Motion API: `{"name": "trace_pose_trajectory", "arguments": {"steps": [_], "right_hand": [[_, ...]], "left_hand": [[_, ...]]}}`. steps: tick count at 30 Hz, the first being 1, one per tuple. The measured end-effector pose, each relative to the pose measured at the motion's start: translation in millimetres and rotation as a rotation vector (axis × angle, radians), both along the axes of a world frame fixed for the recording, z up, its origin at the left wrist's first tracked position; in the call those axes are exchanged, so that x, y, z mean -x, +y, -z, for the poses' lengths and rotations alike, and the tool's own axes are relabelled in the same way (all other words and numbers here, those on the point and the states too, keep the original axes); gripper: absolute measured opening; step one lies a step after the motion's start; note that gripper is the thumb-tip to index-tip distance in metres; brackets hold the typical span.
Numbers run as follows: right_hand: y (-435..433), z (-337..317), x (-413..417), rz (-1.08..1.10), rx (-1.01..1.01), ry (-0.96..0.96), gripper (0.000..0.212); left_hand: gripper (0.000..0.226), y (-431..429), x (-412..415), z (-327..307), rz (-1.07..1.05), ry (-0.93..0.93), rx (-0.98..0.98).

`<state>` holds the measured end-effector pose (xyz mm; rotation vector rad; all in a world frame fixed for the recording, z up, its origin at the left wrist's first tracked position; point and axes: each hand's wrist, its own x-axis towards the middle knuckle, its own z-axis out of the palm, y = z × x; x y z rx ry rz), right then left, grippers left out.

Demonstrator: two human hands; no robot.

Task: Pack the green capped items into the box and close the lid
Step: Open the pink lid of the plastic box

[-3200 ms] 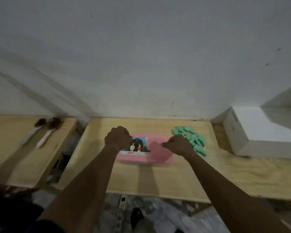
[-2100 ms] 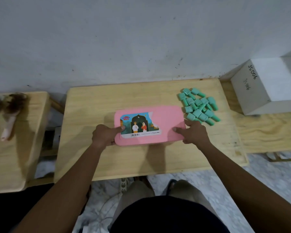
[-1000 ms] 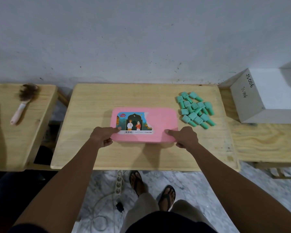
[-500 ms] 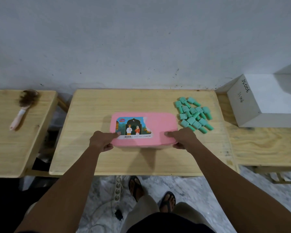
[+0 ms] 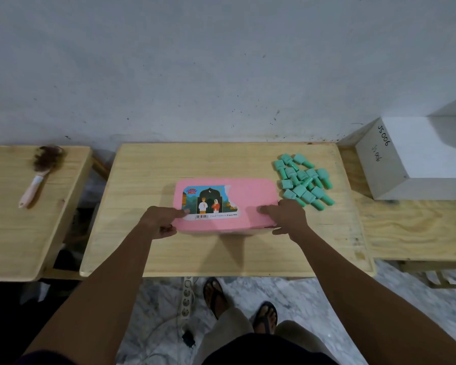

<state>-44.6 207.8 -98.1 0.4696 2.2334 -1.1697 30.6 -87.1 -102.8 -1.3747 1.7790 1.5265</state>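
Note:
A pink box [image 5: 250,198] with a picture label on its lid lies in the middle of the wooden table [image 5: 148,180]. Its near edge looks slightly raised off the base. My left hand [image 5: 159,223] grips the lid's near left corner, thumb on top. My right hand [image 5: 286,217] grips the near right corner, fingers on the lid. A heap of several small green capped items [image 5: 303,181] lies on the table just right of the box, touching neither hand.
A white block [image 5: 416,159] marked with handwriting stands on a plywood bench at the right. A brush [image 5: 38,175] lies on a second wooden table at the left. Below the table edge are my feet in sandals and a power strip [image 5: 187,299] on the marble floor.
Both hands slid from the lid's top to its near corners. The near edge of the lid has lifted slightly. The view has tilted down and steadied.

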Motion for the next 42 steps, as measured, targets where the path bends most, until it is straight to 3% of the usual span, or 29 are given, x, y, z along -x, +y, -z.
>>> {"name": "trace_pose_trajectory", "arguments": {"steps": [5,8,17,29,31,34,36,38,42], "right_hand": [[1,0,1,0.002,-0.011,-0.007,0.046],[1,1,1,0.009,-0.026,-0.027,0.048],[0,8,1,-0.038,-0.073,0.004,0.053],[2,5,3,-0.029,-0.032,-0.058,0.053],[4,3,4,-0.095,-0.089,-0.080,0.050],[3,-2,7,-0.259,-0.305,-0.026,0.057],[1,-5,13,-0.309,-0.415,0.020,0.067],[-3,-7,22,-0.300,-0.432,0.049,0.076],[-10,-9,44,-0.289,-0.318,0.127,0.066]], "left_hand": [[0.046,-1,-3,2,-0.004,0.006,0.053],[0.052,2,-11,6,-0.027,-0.002,-0.019],[0.041,24,-16,5,-0.236,0.045,-0.050],[0.046,20,-21,12,-0.258,0.058,-0.145],[0.047,21,-21,13,-0.222,0.084,-0.045],[0.035,20,-14,8,0.009,0.132,0.292],[0.018,18,-6,1,0.104,0.187,0.339],[0.019,13,5,-3,0.128,0.205,0.327],[0.027,4,27,-2,0.125,0.213,0.393]]}}
